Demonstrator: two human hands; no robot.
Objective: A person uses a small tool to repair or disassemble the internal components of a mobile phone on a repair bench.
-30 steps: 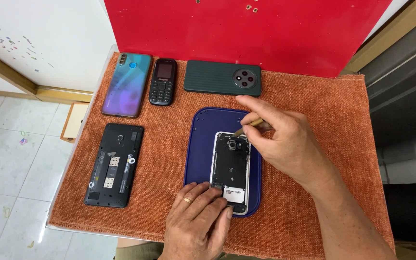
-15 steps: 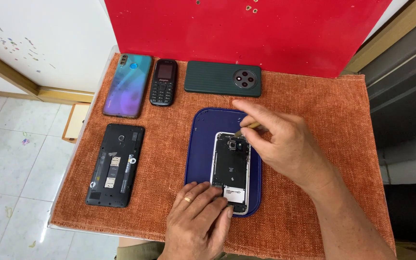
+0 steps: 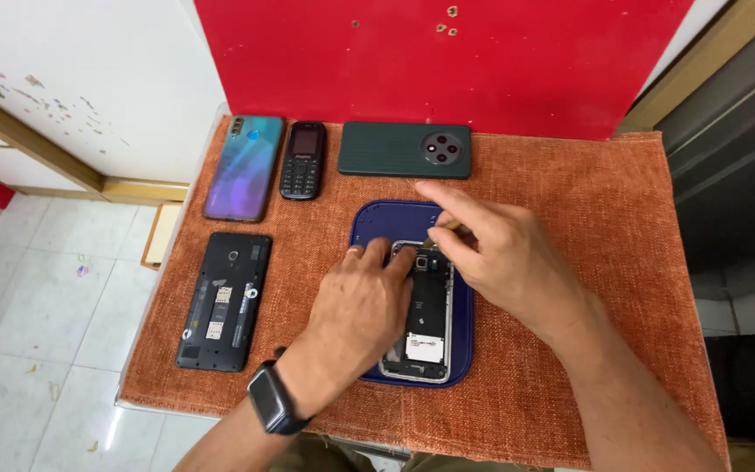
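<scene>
My right hand [image 3: 509,253] has its thumb and bent fingers pinched on a thin tool with a pale handle [image 3: 449,227], index finger stretched straight out over it; the tip, too small to see clearly, points down at the top corner of the opened smartphone with a silver frame and exposed black insides [image 3: 425,319]. My left hand [image 3: 362,306] lies flat over the left side of that phone, fingers close together and pressing down, fingertips at its upper edge. There is a ring on one finger and a dark smartwatch [image 3: 273,399] on the wrist.

The phone lies lengthwise on a dark blue rounded rectangular work mat [image 3: 391,220], near the middle of the table. Under the mat is a coarse orange woven cloth [image 3: 587,227] that covers the whole tabletop.

To my left on the cloth lies a black phone with its back cover off [image 3: 224,300], well apart from the mat. Along the far edge, in a row, lie a glossy blue-to-purple smartphone face down [image 3: 245,166], a small black keypad phone [image 3: 304,160] just beside it, and a dark green phone with a round camera cluster [image 3: 405,149] set crosswise.

Behind the table stands a red panel [image 3: 447,61] with a few small holes. To the left are a white wall with a wooden strip [image 3: 28,131] and a pale tiled floor [image 3: 37,315]; to the right, a dark grey surface [image 3: 744,175].
</scene>
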